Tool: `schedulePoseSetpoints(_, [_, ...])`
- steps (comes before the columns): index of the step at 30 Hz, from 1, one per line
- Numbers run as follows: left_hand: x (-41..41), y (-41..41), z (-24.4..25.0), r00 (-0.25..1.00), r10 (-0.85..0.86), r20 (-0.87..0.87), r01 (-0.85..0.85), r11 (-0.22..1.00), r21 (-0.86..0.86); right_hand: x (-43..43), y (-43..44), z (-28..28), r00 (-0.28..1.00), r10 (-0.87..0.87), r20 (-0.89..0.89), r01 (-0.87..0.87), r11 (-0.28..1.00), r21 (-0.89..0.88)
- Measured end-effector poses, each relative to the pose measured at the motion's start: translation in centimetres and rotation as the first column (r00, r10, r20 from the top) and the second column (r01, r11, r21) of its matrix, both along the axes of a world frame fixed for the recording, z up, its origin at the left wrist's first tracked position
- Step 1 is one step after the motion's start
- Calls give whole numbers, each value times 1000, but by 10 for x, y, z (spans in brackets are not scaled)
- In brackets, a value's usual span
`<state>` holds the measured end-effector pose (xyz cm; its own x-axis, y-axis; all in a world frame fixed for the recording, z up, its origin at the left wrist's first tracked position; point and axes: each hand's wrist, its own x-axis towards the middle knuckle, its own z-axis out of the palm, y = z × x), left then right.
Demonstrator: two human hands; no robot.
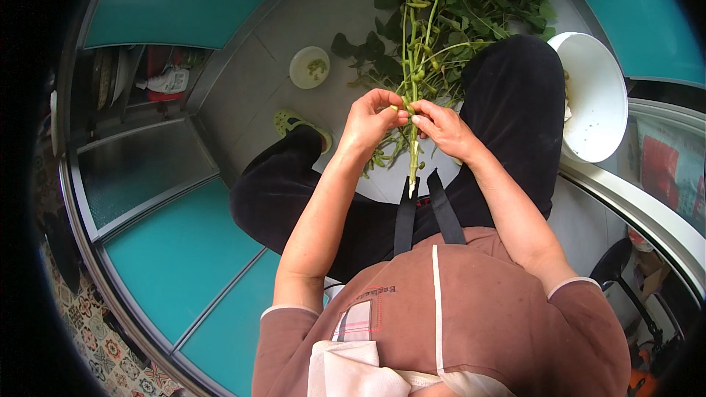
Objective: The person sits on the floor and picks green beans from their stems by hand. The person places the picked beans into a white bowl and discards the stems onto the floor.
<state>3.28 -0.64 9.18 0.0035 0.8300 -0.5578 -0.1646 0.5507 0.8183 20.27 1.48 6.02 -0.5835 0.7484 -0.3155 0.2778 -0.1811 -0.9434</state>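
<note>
A bundle of green soybean stalks (413, 146) with pods and leaves reaches from the far floor to between my knees, its pale cut end pointing at me. My left hand (370, 121) is at the stalks, with a green pod (394, 107) between its thumb and fingers. Just across the stem, my right hand (444, 128) pinches at a pod beside it, fingertips close to those of my left hand. More pods (379, 159) hang below my left hand. A small pale bowl (310, 68) with some green beans inside stands on the floor beyond, to the left.
Leafy soybean plants (474, 5) lie at the far side. A white bucket (598, 105) tilts beside my right knee, with some matter inside. Teal cabinet doors (182, 0) flank the tiled floor (248, 77); an open compartment at left holds a white bottle (168, 81). My left foot wears a green clog (287, 121).
</note>
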Motion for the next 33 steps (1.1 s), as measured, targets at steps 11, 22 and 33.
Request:
schedulePoseSetpoints(11, [12,-6,0,801,-152,-578,280,950,138,1,-1,-11,986,-15,168,-18,981,193])
schedulePoseSetpoints(22, [-9,6,-2,957,238,166,-228,971,-75,-1,9,15,941,-221,-257,84,886,-455])
schedulePoseSetpoints(33, [-17,-26,7,979,-164,120,182,969,-165,6,13,11,919,-265,-291,50,812,-582])
